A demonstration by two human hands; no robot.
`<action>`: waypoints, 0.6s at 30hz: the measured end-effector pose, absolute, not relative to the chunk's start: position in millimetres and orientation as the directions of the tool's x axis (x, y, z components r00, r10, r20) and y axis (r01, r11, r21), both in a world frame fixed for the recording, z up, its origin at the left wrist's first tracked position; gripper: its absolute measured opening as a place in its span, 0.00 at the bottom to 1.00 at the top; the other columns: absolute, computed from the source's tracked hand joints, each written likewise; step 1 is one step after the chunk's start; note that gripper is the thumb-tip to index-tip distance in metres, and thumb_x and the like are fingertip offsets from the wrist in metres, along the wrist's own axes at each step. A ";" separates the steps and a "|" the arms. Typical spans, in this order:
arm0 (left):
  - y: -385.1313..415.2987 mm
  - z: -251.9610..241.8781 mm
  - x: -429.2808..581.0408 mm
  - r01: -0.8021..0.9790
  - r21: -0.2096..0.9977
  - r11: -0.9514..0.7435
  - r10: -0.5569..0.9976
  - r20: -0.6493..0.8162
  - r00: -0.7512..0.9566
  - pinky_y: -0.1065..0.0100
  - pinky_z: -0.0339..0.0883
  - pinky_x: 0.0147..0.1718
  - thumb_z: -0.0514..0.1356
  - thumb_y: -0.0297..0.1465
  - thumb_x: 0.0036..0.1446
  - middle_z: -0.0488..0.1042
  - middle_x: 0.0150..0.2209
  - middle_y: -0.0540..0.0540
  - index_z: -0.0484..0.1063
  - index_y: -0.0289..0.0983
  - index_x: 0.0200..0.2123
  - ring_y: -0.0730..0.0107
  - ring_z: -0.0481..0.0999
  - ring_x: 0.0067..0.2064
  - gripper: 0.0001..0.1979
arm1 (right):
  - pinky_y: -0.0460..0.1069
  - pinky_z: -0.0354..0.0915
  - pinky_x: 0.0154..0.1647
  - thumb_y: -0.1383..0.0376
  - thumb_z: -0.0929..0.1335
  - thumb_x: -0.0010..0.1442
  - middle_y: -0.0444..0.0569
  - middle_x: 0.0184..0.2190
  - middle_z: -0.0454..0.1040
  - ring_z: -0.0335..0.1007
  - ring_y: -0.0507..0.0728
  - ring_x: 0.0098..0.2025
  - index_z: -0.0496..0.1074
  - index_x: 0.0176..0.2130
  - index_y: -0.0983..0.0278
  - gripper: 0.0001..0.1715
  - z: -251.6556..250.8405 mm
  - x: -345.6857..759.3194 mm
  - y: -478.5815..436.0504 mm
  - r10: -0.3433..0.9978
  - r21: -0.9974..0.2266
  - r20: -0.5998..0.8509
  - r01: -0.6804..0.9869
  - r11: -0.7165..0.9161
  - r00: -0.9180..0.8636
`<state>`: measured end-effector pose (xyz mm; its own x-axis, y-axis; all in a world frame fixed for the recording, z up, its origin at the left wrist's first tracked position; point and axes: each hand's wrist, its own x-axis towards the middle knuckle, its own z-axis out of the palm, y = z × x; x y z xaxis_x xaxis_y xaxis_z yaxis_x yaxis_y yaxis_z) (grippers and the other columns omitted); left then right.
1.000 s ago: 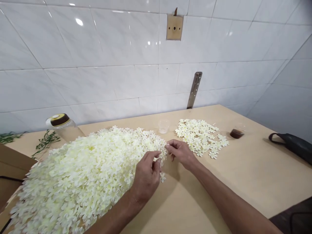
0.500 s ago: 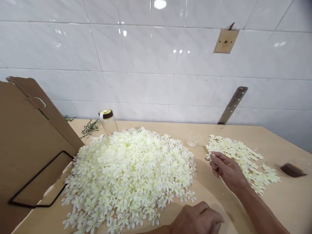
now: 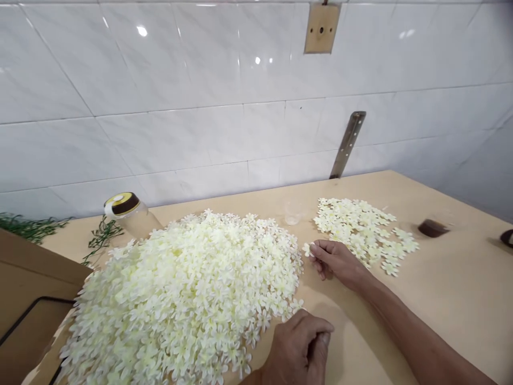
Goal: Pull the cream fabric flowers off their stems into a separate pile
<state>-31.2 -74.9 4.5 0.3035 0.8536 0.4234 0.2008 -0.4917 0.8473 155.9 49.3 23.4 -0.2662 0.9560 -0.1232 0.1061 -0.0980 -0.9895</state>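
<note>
Between the thumb and fingers of my right hand (image 3: 336, 262) is a single small white artificial flower (image 3: 308, 249), held just above the table. My left hand (image 3: 298, 347) is closed, thumb against curled fingers, low beside the right edge of a big heap of pale flowers (image 3: 192, 289); whatever it may hold is hidden. Beyond my right hand a smaller, flatter spread of the same flowers (image 3: 360, 227) lies on the table. A small clear cup (image 3: 293, 213) stands between the two groups of flowers.
At the left are a cardboard box (image 3: 40, 267), green artificial stems (image 3: 105, 233) and a clear bottle (image 3: 134, 214) with a yellow and brown lid. A cup of dark liquid (image 3: 433, 227) stands right on the wooden table (image 3: 452, 299). A metal strip (image 3: 348, 144) leans at the tiled wall.
The view has turned to the right, so things appear further left. My right hand still pinches the flower; my left hand stays closed, its thumb now more visible.
</note>
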 end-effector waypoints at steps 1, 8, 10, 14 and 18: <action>-74.9 5.6 -32.2 0.200 0.848 -0.490 0.853 0.420 0.309 0.70 0.61 0.26 0.55 0.26 0.61 0.71 0.27 0.44 0.75 0.37 0.40 0.70 0.70 0.27 0.08 | 0.44 0.59 0.19 0.45 0.67 0.60 0.42 0.18 0.68 0.63 0.48 0.17 0.67 0.27 0.65 0.27 23.9 155.4 48.7 0.953 -0.991 -0.118 0.096 -0.094 -0.278; -67.4 23.7 -37.1 0.175 0.916 -0.362 0.914 0.312 0.259 0.71 0.63 0.25 0.55 0.31 0.63 0.72 0.28 0.44 0.75 0.37 0.40 0.73 0.70 0.25 0.09 | 0.44 0.60 0.17 0.46 0.66 0.62 0.41 0.17 0.67 0.62 0.49 0.16 0.62 0.25 0.63 0.26 27.2 148.1 41.6 0.946 -0.989 -0.081 -0.091 -0.115 -0.313; -59.9 33.7 -38.5 0.160 0.963 -0.216 0.959 0.179 0.218 0.72 0.63 0.23 0.55 0.34 0.64 0.71 0.24 0.47 0.75 0.36 0.40 0.74 0.70 0.22 0.11 | 0.44 0.62 0.18 0.47 0.67 0.61 0.41 0.17 0.66 0.62 0.49 0.18 0.61 0.25 0.62 0.26 29.6 144.4 38.4 0.943 -0.986 -0.065 -0.127 -0.112 -0.326; -40.2 53.2 -39.9 0.095 0.991 0.089 0.985 -0.102 0.139 0.74 0.61 0.16 0.56 0.42 0.62 0.70 0.19 0.51 0.71 0.35 0.45 0.75 0.66 0.16 0.17 | 0.45 0.63 0.19 0.47 0.67 0.61 0.41 0.18 0.65 0.61 0.49 0.19 0.65 0.24 0.63 0.25 34.3 135.7 31.3 0.944 -0.995 -0.011 -0.088 -0.043 -0.330; -22.2 63.0 -34.3 0.056 0.994 0.093 0.993 -0.097 0.073 0.71 0.67 0.18 0.60 0.43 0.58 0.72 0.21 0.50 0.69 0.33 0.48 0.71 0.72 0.18 0.21 | 0.46 0.64 0.21 0.48 0.67 0.61 0.43 0.19 0.66 0.63 0.50 0.19 0.69 0.25 0.65 0.25 37.5 128.3 25.7 0.945 -0.999 0.033 -0.051 0.018 -0.326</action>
